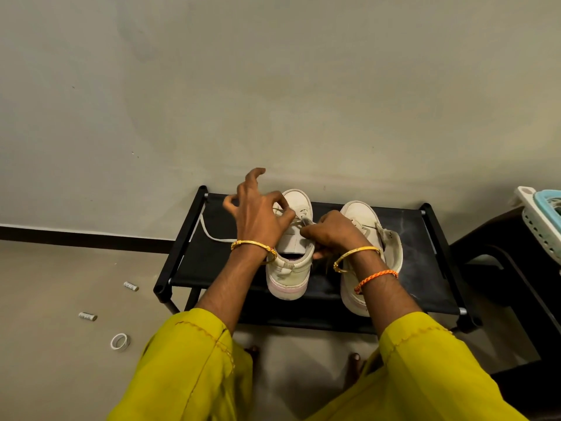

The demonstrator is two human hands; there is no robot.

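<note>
The white shoe (293,262) stands mid-top on the black shoe rack (425,268), toe to the rack's back edge. The left hand (258,214) pinches its lace (212,235) over the eyelets, the right hand (334,230) pinches the lace tip; a second shoe (361,215) stands toward the right edge

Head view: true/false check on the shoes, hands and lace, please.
1. The left shoe and right shoe stand on the black rack. True.
2. Both hands work on the right shoe. False: the left hand and right hand pinch the lace at the left shoe.
3. A loose lace end trails left across the rack. True.
4. The white ring lies on the rack. False: it lies on the floor, left of the rack.
</note>
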